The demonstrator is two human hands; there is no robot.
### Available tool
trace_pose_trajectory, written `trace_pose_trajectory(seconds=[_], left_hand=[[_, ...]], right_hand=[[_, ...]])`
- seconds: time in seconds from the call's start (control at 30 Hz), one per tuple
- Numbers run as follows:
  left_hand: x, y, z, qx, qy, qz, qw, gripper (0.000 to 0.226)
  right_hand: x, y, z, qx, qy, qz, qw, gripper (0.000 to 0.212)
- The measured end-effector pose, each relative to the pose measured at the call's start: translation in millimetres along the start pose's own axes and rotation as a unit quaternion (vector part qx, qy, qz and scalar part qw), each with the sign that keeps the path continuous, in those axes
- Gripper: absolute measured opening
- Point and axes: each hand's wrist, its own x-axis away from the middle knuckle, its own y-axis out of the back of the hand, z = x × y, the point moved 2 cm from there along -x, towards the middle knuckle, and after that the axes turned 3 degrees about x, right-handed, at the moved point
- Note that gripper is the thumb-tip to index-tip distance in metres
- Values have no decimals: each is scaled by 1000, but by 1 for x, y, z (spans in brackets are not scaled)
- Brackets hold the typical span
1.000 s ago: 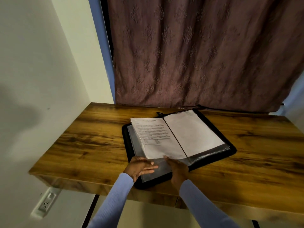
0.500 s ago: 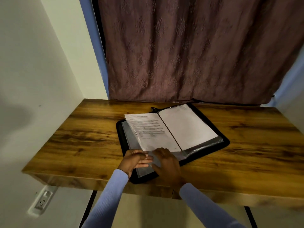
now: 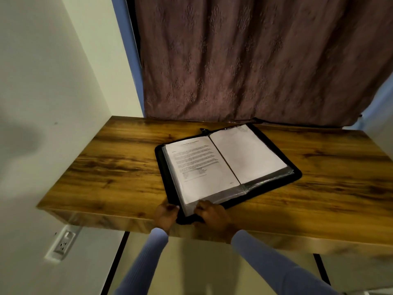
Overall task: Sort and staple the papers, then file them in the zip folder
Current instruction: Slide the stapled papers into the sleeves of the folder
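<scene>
Both my hands sit at the open zip folder (image 3: 274, 186)'s near corner: left hand (image 3: 165, 216) curled on its edge, right hand (image 3: 212, 213) fingers pinching the plastic sleeve (image 3: 191, 206).

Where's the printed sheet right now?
Head view: the printed sheet lies on the left half of the open zip folder, just beyond both hands, mid-table.

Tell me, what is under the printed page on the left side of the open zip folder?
Clear plastic sleeves show beneath the printed page, then the black zip folder. Whatever those sleeves contain is covered.
</scene>
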Motion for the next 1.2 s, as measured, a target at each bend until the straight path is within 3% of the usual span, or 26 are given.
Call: trace_pose_trajectory(seconds=[0.1,0.2,0.33,0.43,0.57,0.63,0.77,0.87,0.97,1.2], left_hand=[[1,-1,13,-82,-26,-10,996,17],[6,-2,3,-80,-27,-8,996,12],[-1,0,2,-42,-21,-16,999,15],[0,8,0,14,11,-29,999,16],[8,13,-15,116,76,-3,990,10],[11,14,-26,139,66,-5,988,5],[20,14,-61,144,-13,1,989,12],[28,10,-102,134,-114,34,984,6],[37,-9,-146,95,-193,68,974,16],[47,-78,-196,-59,-370,178,910,33]], right_hand=[[-1,3,4,4,-13,15,1000,36],[-1,6,9,12,-17,1,1000,34],[2,6,14,32,-19,7,999,31],[4,8,20,36,3,-16,999,15],[9,11,22,43,-3,-72,996,20],[11,24,22,22,-28,-109,993,25],[15,56,12,-8,-32,-218,975,25],[25,86,-2,-50,-26,-303,951,21],[38,118,-23,-49,-53,-370,926,20],[75,150,-86,-122,-162,-452,869,26]])
